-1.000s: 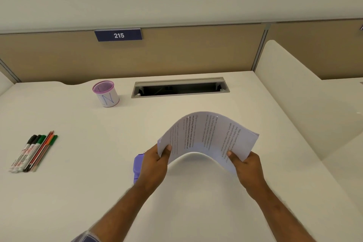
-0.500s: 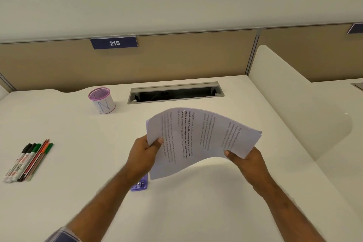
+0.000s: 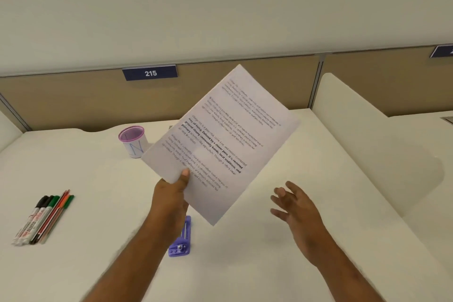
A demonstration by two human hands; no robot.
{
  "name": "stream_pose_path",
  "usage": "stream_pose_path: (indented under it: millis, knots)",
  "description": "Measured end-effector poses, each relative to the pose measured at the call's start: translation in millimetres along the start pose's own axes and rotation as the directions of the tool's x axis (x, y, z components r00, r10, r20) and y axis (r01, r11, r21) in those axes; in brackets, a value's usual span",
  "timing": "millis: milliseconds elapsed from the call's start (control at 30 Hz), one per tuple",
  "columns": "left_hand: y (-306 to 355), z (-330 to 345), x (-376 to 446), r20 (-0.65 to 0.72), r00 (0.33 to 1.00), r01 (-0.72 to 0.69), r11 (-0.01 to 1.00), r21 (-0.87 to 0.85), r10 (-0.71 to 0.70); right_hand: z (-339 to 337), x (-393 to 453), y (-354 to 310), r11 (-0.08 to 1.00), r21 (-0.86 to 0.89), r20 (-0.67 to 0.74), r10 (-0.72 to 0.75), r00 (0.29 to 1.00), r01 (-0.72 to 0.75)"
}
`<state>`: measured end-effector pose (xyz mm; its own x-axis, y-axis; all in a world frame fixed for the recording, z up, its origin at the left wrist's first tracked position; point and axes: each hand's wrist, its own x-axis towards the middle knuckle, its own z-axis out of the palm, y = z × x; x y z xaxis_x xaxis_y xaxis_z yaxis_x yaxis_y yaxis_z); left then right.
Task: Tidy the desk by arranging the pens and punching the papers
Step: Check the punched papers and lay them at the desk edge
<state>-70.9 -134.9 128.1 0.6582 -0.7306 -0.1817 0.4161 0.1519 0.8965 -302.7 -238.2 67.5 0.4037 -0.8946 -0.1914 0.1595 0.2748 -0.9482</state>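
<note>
Papers (image 3: 221,144) now lifted upright in left hand (image 3: 171,195) alone, pinched at lower edge. Right hand (image 3: 297,206) has let go, fingers spread, likely free for purple punch (image 3: 181,240) on counter (image 3: 98,203).

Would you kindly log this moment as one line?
left hand: holds papers | right hand: open | hole punch: on desk

Open-plan office workstation; white desk (image 3: 73,265) w/ tan fabric partition (image 3: 61,103) behind, numbered plate "215" (image 3: 150,73) on it; white side divider (image 3: 355,125) to next seat; pens (image 3: 41,220), pen cup (image 3: 133,141), printed papers (image 3: 220,140) about.
</note>
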Motion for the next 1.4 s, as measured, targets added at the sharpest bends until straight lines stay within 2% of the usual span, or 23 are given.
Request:
stream_pose_path:
  millis: [133,233,300,433,500,667,833,967,1133,1233,1300,1400]
  knots:
    - [-17,5,-5,-0.026,0.997,0.061,0.973,-0.222,-0.068,36,-2,-15,0.996,0.084,0.070,-0.039,0.997,0.033]
    - [-28,8,-11,-0.017,0.991,0.124,0.943,-0.309,-0.136,55,-3,-27,0.994,0.082,0.147,-0.080,0.986,0.068]
    - [-35,12,-16,-0.016,0.984,0.161,0.926,-0.341,-0.177,65,-2,-33,0.994,0.037,0.156,-0.111,0.981,0.107]
    - [-43,15,-23,-0.022,0.972,0.211,0.905,-0.369,-0.236,74,4,-34,0.991,-0.030,-0.016,-0.134,0.991,0.133]
    - [-46,14,-26,-0.006,0.967,0.236,0.906,-0.352,-0.254,76,5,-34,0.987,-0.069,-0.048,-0.148,0.988,0.144]
    - [-44,-6,-25,0.047,0.951,0.301,0.887,-0.349,-0.305,69,6,-38,0.981,-0.129,-0.017,-0.151,0.988,0.147]
    - [-28,-38,-8,0.112,0.906,0.413,0.796,-0.442,-0.408,55,8,-51,0.973,-0.191,0.071,-0.120,0.990,0.132]
    - [-18,-48,12,0.235,0.866,0.493,0.832,-0.253,-0.441,41,11,-59,0.970,-0.226,0.154,-0.060,0.986,0.094]
    - [-23,-38,28,0.238,0.913,0.347,0.937,-0.031,-0.330,23,15,-67,0.969,-0.240,0.257,0.007,0.966,0.056]
    - [-34,-28,30,0.176,0.937,0.273,0.945,0.178,-0.303,12,22,-61,0.913,-0.406,0.160,0.104,0.982,-0.030]
    - [-45,-19,29,0.070,0.954,0.248,0.899,0.361,-0.292,6,26,-51,0.848,-0.519,0.065,0.161,0.985,-0.105]
    - [-55,-2,25,-0.019,0.971,0.215,0.839,0.499,-0.237,1,27,-39,0.790,-0.595,-0.036,0.156,0.987,-0.147]
